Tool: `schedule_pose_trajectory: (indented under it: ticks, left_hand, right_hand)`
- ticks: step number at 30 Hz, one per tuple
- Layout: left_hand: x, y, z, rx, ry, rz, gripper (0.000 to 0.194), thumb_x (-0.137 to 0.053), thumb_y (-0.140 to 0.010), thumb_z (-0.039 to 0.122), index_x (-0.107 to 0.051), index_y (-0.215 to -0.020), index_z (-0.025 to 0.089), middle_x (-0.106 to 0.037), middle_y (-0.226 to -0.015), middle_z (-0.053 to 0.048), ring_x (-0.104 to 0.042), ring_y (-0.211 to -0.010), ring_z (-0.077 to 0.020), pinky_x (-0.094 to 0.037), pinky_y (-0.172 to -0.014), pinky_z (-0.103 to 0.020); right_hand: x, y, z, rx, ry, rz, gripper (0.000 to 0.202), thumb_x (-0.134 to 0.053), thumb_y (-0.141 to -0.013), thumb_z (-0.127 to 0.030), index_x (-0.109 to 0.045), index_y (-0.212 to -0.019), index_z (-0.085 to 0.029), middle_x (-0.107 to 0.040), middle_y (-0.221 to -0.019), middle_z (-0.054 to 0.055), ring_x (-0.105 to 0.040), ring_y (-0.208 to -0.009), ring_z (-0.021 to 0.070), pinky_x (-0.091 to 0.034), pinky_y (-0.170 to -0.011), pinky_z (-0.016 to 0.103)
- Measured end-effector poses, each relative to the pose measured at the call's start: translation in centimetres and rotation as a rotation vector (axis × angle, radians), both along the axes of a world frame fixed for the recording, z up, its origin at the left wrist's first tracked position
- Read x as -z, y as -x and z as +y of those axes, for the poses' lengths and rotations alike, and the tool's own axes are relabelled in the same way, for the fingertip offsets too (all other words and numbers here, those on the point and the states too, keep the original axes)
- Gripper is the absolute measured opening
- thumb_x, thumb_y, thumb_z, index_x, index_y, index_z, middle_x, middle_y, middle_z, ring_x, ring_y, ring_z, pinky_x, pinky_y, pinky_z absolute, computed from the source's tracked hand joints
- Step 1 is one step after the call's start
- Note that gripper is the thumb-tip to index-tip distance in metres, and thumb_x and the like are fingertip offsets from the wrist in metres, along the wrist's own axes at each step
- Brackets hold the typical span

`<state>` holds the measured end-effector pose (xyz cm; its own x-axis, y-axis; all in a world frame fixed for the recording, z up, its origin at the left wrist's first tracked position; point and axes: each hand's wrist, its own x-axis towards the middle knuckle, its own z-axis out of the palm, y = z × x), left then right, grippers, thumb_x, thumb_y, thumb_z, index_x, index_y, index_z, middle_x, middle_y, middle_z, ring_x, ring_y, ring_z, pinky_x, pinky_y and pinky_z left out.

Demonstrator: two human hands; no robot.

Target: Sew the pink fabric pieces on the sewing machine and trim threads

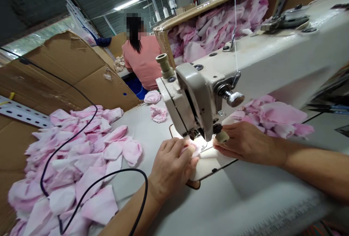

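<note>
Looks partway along, with a pink fabric piece [193, 149] at the lit spot under the head of the white sewing machine [196, 94], not yet off the machine plate [218, 163]. Cannot tell the amount of stitching already in the cloth, given the cover of fingers and metal. Also shows two rounded, gathered pieces [152, 97] apart on the pale table [245, 196], beyond the machine head, perhaps finished, by their shape alone. Shows plenty of possible further work in a big loose pile [87, 149] to the left and in a smaller heap [283, 114] behind the right wrist, though with no sure sign of worked or unworked state. Seems to point from the left fingertips toward the needle area, judging by the small visible part; too bunched and covered for a clear front end or long axis. With the left hand [169, 165], grips the cloth beside the needle area, fingers curled and thumb close in. With the right hand [247, 143], reaches in from the other side, fingers close together near the cream knob [222, 137]; cannot tell of any grip there, with fingertips partly hidden.
</note>
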<state>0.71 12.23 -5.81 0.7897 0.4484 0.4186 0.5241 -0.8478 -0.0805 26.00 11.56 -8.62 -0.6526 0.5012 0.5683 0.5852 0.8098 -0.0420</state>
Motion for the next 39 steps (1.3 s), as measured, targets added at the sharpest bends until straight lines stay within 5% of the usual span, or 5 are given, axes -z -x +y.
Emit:
schedule_pose_trajectory:
  ticks: [10,18,24,31,39]
  left_hand:
    - [0.4,0.1,0.1,-0.005,0.006,-0.041,0.014,-0.048,-0.095,0.012,-0.060,-0.096,0.019,-0.065,-0.094,-0.005,-0.055,-0.085,-0.0200,-0.046,-0.075,-0.034]
    - [0.6,-0.2,-0.4,0.045,0.100,-0.071,0.015,-0.047,-0.096,0.013,-0.060,-0.095,0.019,-0.066,-0.095,-0.004,-0.055,-0.087,-0.0193,-0.041,-0.079,-0.035]
    - [0.8,-0.4,-0.5,0.001,0.162,-0.067,0.013,-0.048,-0.095,0.012,-0.059,-0.091,0.018,-0.063,-0.085,-0.004,-0.054,-0.076,-0.0183,-0.041,-0.070,-0.032]
    - [0.5,-0.3,0.2,-0.162,0.072,0.042,0.015,-0.045,-0.098,0.024,-0.055,-0.089,0.018,-0.060,-0.078,-0.004,-0.054,-0.068,-0.0207,-0.042,-0.062,-0.032]
    - [1.1,-0.2,-0.1,-0.112,-0.037,-0.031,0.006,-0.051,-0.095,0.016,-0.056,-0.093,0.019,-0.059,-0.081,-0.002,-0.053,-0.067,-0.0163,-0.042,-0.061,-0.028]
  right_hand:
    - [0.4,-0.7,0.3,0.016,0.106,0.057,0.027,-0.047,-0.098,-0.021,-0.061,-0.076,-0.017,-0.057,-0.067,0.000,-0.049,-0.063,0.0146,-0.030,-0.057,0.030]
    - [0.3,0.1,0.1,0.006,-0.011,0.026,0.024,-0.048,-0.098,-0.021,-0.062,-0.079,-0.014,-0.061,-0.073,0.002,-0.051,-0.068,0.0161,-0.035,-0.061,0.031]
    - [0.3,0.8,-0.5,-0.008,-0.092,-0.067,0.030,-0.043,-0.098,-0.014,-0.053,-0.069,-0.017,-0.051,-0.063,-0.002,-0.038,-0.058,0.0137,-0.024,-0.054,0.033]
    - [0.1,1.0,-0.8,-0.001,-0.075,-0.057,0.031,-0.044,-0.096,-0.011,-0.051,-0.067,-0.017,-0.048,-0.059,-0.003,-0.029,-0.054,0.0126,-0.019,-0.053,0.033]
    - [0.3,1.1,-0.7,0.016,-0.056,-0.070,0.027,-0.046,-0.096,-0.013,-0.053,-0.070,-0.017,-0.049,-0.061,-0.003,-0.032,-0.056,0.0126,-0.019,-0.054,0.034]
